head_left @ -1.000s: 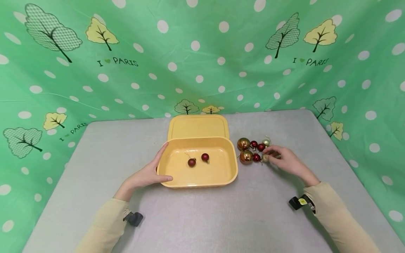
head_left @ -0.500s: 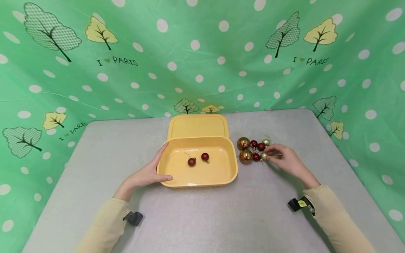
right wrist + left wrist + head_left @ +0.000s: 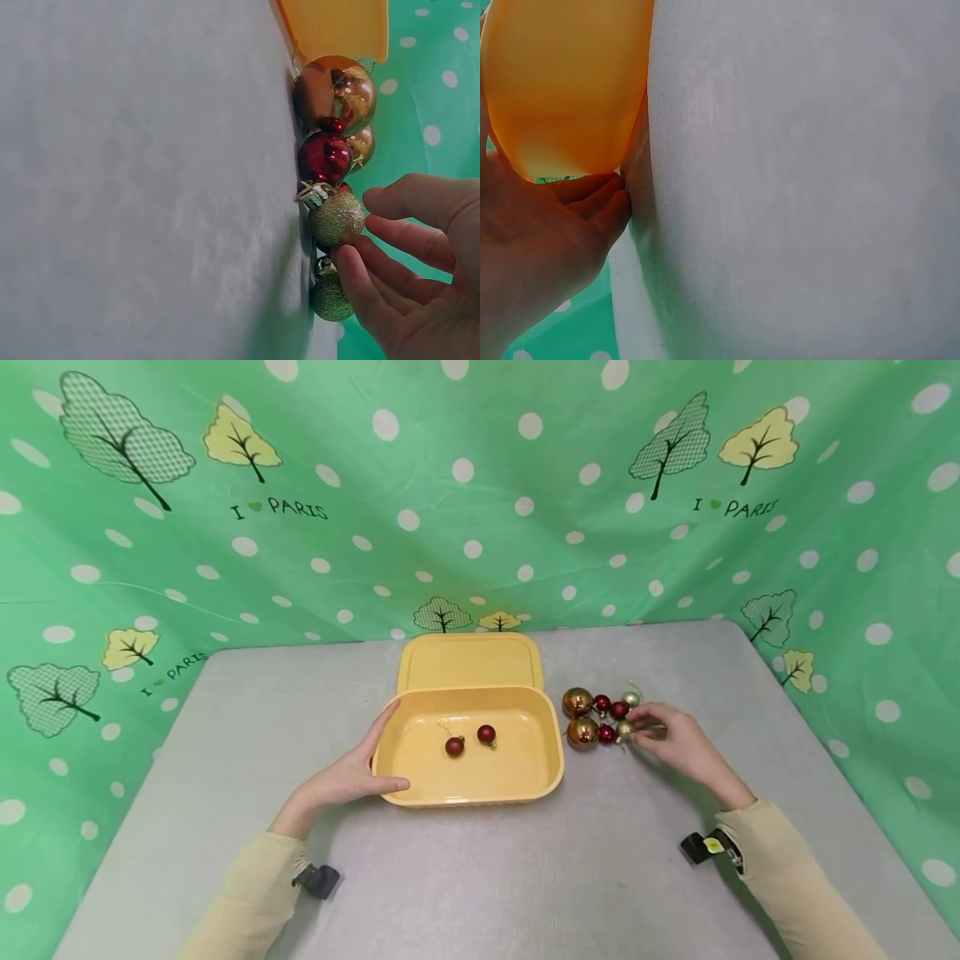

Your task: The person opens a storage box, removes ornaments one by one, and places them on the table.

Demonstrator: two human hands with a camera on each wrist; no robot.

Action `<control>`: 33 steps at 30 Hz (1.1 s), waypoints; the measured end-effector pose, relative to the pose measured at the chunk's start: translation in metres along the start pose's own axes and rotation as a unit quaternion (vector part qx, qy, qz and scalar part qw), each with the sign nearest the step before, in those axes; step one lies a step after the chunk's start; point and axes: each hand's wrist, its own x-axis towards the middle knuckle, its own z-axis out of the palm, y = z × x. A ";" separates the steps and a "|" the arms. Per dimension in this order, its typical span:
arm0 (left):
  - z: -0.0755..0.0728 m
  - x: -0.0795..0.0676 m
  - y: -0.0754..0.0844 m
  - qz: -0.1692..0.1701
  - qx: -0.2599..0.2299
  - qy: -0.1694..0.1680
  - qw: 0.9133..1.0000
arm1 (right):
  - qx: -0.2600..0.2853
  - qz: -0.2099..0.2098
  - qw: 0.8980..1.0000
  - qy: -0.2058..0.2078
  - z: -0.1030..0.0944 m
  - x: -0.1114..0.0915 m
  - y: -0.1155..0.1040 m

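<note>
A yellow plastic box [image 3: 468,787] stands on the table, with two dark red Christmas baubles [image 3: 454,746] inside it. My left hand [image 3: 351,770] grips the box's left end, thumb over the front corner and a finger at the back corner. To the right of the box, two rows of baubles lie close together: large shiny gold baubles [image 3: 582,733], small red baubles [image 3: 607,734] and glittery pale gold baubles. My right hand [image 3: 678,739] has its fingertips at the nearer glittery gold bauble [image 3: 337,219], finger and thumb spread beside it.
Behind the box lies its yellow lid [image 3: 471,658]. The farther glittery gold bauble [image 3: 632,697] sits at the back of the group. A green cloth [image 3: 480,527] with white dots and trees hangs behind the grey table [image 3: 495,877].
My right hand has shifted slightly left, and the nearer glittery gold bauble has moved left against the small red one. The left hand and the box have stayed put.
</note>
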 end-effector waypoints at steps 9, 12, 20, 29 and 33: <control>0.000 0.000 -0.002 -0.002 -0.001 0.001 1.000 | 0.004 0.002 1.000 -0.001 0.000 -0.003 -0.003; 0.001 0.000 -0.002 -0.004 0.000 0.001 1.000 | 0.003 -0.005 1.000 0.003 0.000 -0.004 -0.004; 0.001 0.000 0.000 -0.004 -0.003 -0.001 1.000 | 0.010 -0.023 1.000 0.010 -0.002 -0.006 -0.008; 0.001 -0.001 0.001 -0.002 0.004 0.000 1.000 | -0.007 -0.031 0.999 0.016 -0.002 -0.008 -0.005; 0.001 -0.001 0.001 -0.002 0.001 -0.001 1.000 | -0.016 -0.022 0.999 0.018 0.001 -0.007 -0.003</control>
